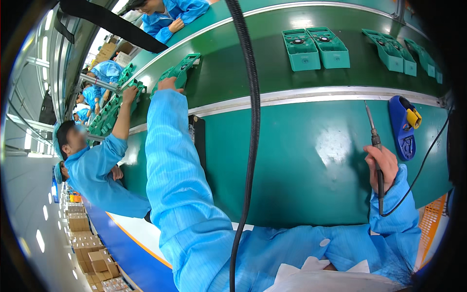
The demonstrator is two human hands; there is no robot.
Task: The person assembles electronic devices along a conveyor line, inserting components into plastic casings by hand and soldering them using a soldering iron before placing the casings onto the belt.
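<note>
My left hand (169, 85) is stretched far out over the dark green belt, its fingers closed on a teal-green plastic housing (184, 68). The sleeve and wrist hide part of that grip. In my right hand (383, 168) is a soldering iron (375, 140), held upright with its thin metal tip pointing away from me. Its black cord loops down past my right wrist and up along the right side. To the right of the iron lies a blue and yellow soldering iron stand (403, 129).
Two open housings (316, 51) sit side by side on the belt, with more (391, 52) farther right. A metal rail (311, 95) divides belt from bench. A thick black cable (254, 107) hangs across the middle. A dark box (197, 141) stands by my left forearm. Co-workers (104, 160) sit at left.
</note>
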